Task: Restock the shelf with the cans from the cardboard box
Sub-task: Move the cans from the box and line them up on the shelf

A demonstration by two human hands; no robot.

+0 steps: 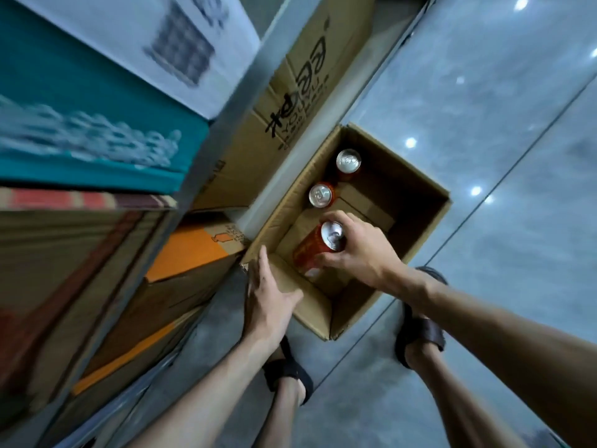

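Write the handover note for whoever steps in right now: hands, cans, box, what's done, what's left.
Right hand: grips a red can, tilted, inside the open cardboard box on the floor.
Left hand: open, flat against the box's near wall.
Also in the box, upright: middle can and far can.
Shelf: to the left, holding cartons; no cans visible on it.
Done: one can gripped.
Left: shelve it, then the other two.
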